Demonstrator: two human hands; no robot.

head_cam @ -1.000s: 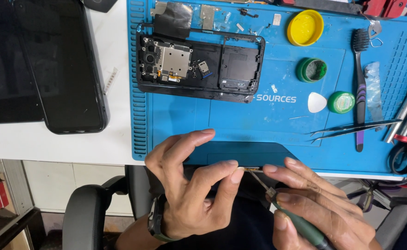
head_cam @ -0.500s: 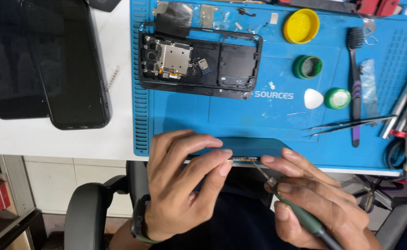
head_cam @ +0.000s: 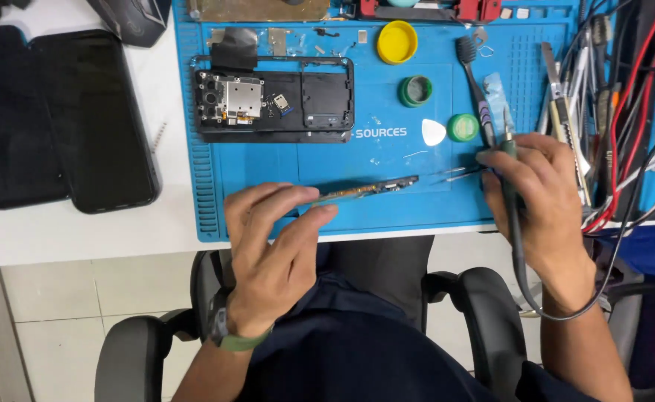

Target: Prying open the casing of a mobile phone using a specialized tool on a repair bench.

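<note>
Left hand (head_cam: 271,246): pinches the near end of a narrow circuit board (head_cam: 364,190), thumb and fingers closed on it, holding it edge-on just above the blue work mat (head_cam: 342,160).
Right hand (head_cam: 539,197): wrapped around a corded soldering iron (head_cam: 510,175), tip pointing away, at the mat's right side near tweezers (head_cam: 458,175).
Circuit board: lies near the mat's near edge, between the two hands, its far end free.
Opened phone frame (head_cam: 275,98): farther back on the mat, metal shield exposed.
Nearby: yellow cap (head_cam: 396,42), green-rimmed pot (head_cam: 415,91), white pick (head_cam: 434,132), brush (head_cam: 476,78); two dark phones (head_cam: 59,119) on the white desk (head_cam: 81,231) to the left.
Doing it well: I judge the board wants a steady pinch by its edges, and the iron's tip kept clear of fingers and cables (head_cam: 629,126).
</note>
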